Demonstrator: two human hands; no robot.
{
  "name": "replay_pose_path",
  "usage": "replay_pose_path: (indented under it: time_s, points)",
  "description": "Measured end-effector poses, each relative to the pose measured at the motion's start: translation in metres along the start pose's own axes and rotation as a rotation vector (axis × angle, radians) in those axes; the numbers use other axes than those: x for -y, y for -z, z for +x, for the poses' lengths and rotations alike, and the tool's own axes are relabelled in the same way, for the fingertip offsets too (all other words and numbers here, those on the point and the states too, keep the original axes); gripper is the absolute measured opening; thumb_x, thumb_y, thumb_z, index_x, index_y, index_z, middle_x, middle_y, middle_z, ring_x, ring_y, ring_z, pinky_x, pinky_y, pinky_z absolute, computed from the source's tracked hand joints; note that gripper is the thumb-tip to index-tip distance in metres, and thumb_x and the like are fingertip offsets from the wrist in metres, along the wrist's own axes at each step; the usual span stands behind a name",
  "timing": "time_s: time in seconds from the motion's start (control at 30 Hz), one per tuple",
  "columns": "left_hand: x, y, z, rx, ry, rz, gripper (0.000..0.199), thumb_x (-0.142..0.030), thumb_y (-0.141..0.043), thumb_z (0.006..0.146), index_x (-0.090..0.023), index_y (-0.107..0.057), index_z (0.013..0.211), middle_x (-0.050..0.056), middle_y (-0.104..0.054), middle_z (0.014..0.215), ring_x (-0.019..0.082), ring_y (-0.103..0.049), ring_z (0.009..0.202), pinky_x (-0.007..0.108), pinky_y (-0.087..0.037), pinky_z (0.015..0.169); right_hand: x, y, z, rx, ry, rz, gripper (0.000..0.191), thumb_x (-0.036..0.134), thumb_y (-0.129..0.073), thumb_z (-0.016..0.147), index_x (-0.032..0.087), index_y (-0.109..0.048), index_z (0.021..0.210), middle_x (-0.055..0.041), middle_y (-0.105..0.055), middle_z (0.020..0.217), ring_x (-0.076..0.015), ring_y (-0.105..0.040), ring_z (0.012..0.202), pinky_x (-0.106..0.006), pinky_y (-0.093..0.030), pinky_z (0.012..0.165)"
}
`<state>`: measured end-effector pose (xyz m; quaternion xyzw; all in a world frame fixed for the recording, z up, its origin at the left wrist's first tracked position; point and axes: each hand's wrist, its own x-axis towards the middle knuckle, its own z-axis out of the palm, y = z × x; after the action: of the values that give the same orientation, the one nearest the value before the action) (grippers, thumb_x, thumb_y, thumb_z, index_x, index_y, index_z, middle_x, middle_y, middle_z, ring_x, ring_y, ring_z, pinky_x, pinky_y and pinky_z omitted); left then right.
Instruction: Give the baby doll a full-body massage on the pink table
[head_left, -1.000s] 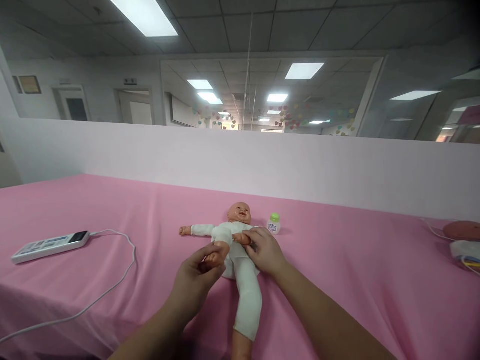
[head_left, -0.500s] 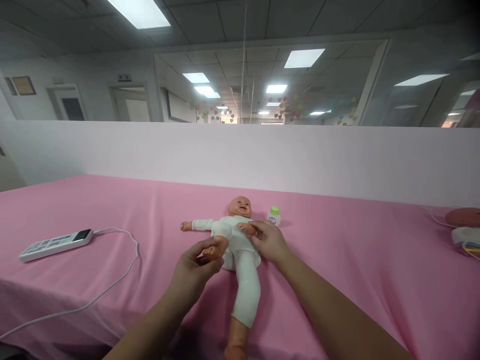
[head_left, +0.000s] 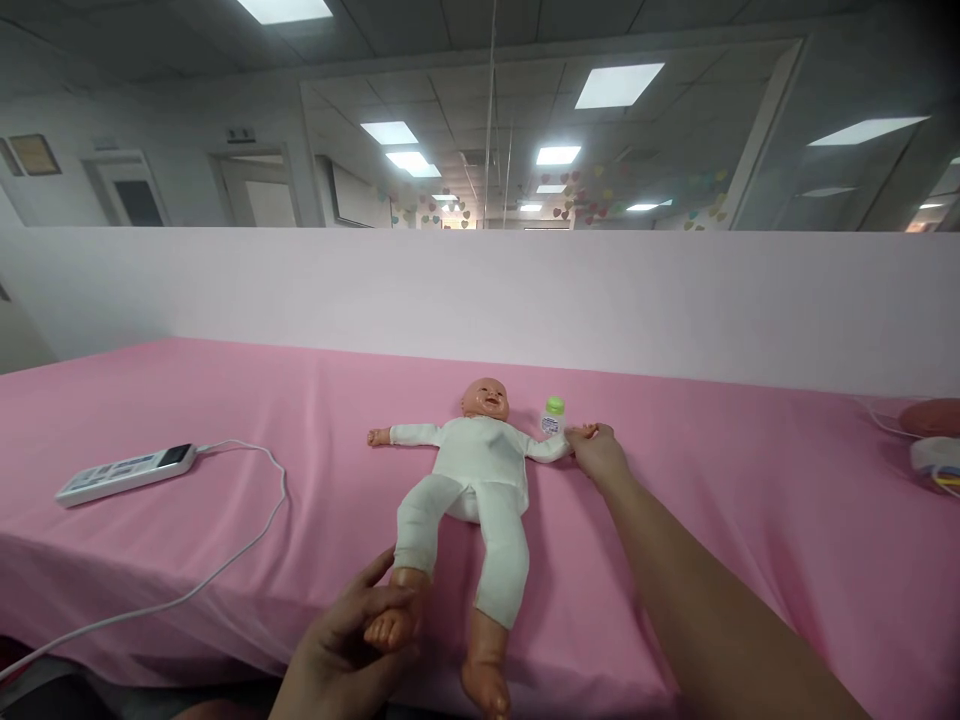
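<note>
A baby doll point(head_left: 480, 455) with a white cloth body lies on its back on the pink-covered table, head away from me. My left hand point(head_left: 346, 640) is closed around the doll's foot on the left side, near the table's front edge. Out to the right, my right hand point(head_left: 600, 455) pinches the doll's small hand, with that arm stretched sideways. The doll's other arm lies out to the left, untouched. Just beyond my right hand stands a small clear bottle point(head_left: 553, 416) with a green cap.
On the left lies a white power strip point(head_left: 127, 474) whose cord point(head_left: 255, 540) runs over the front edge. Several objects, among them a pale container point(head_left: 934, 456), sit at the far right on the pink cloth point(head_left: 720, 500). A white partition point(head_left: 480, 295) rises behind.
My left hand has drawn the doll's bent leg down toward me, so it is now extended. My right hand has moved the doll's arm from across its chest out to the right.
</note>
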<state>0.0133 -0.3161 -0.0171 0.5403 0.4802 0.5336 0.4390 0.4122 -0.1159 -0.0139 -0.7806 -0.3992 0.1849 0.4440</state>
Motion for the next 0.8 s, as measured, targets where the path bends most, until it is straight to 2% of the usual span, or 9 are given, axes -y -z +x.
replay_pose_path:
  time_s: [0.27,0.43,0.57,0.63,0.73,0.8]
  points:
    - [-0.006,-0.006,-0.006,-0.016,0.014,0.054,0.04,-0.052,-0.093,0.062,-0.025,-0.083,0.091,0.011,-0.067,0.141,0.042,-0.061,0.131,0.049,-0.055,0.106,0.005,0.007,-0.002,0.051,-0.048,-0.159,0.081,0.051,-0.07,0.077,0.014,-0.043,0.144,-0.015,-0.074,0.098,-0.0348,-0.072,0.085,-0.043,-0.053,0.071]
    - [-0.01,-0.006,-0.002,-0.033,0.0,0.058,0.041,-0.05,-0.093,0.06,-0.025,-0.083,0.091,0.011,-0.067,0.141,0.042,-0.062,0.13,0.048,-0.057,0.103,0.008,0.009,-0.006,0.01,0.012,-0.164,0.078,0.053,-0.068,0.082,0.018,-0.043,0.147,-0.016,-0.073,0.114,-0.0343,-0.072,0.098,-0.04,-0.054,0.077]
    - [-0.02,-0.01,0.014,0.015,-0.06,0.056,0.039,-0.045,-0.092,0.06,-0.026,-0.084,0.093,0.012,-0.065,0.144,0.043,-0.06,0.132,0.049,-0.056,0.104,0.017,0.011,-0.015,-0.1,0.185,-0.074,0.08,0.054,-0.068,0.085,0.023,-0.041,0.153,-0.0102,-0.075,0.11,-0.0303,-0.072,0.098,-0.036,-0.054,0.077]
    - [-0.029,-0.016,0.024,0.056,-0.088,0.036,0.036,-0.038,-0.089,0.062,-0.027,-0.083,0.096,0.011,-0.063,0.146,0.042,-0.058,0.134,0.049,-0.054,0.107,0.026,0.006,-0.027,-0.117,0.288,-0.005,0.072,0.052,-0.069,0.085,0.025,-0.047,0.149,-0.0065,-0.076,0.105,-0.0264,-0.073,0.092,-0.034,-0.055,0.077]
    - [-0.046,-0.03,0.038,0.069,-0.112,-0.028,0.034,-0.03,-0.085,0.065,-0.024,-0.082,0.098,0.011,-0.064,0.144,0.038,-0.058,0.134,0.046,-0.052,0.109,0.039,-0.009,-0.05,-0.037,0.543,0.079,0.05,0.045,-0.07,0.087,0.027,-0.062,0.132,-0.0048,-0.076,0.108,-0.0223,-0.071,0.089,-0.032,-0.056,0.081]
    - [-0.057,-0.04,0.047,0.099,-0.106,-0.065,0.032,-0.027,-0.083,0.066,-0.022,-0.081,0.098,0.011,-0.066,0.137,0.035,-0.064,0.123,0.042,-0.056,0.099,0.045,-0.022,-0.064,0.044,0.785,0.057,0.037,0.035,-0.07,0.087,0.028,-0.069,0.124,-0.0041,-0.074,0.113,-0.0234,-0.068,0.099,-0.034,-0.056,0.087]
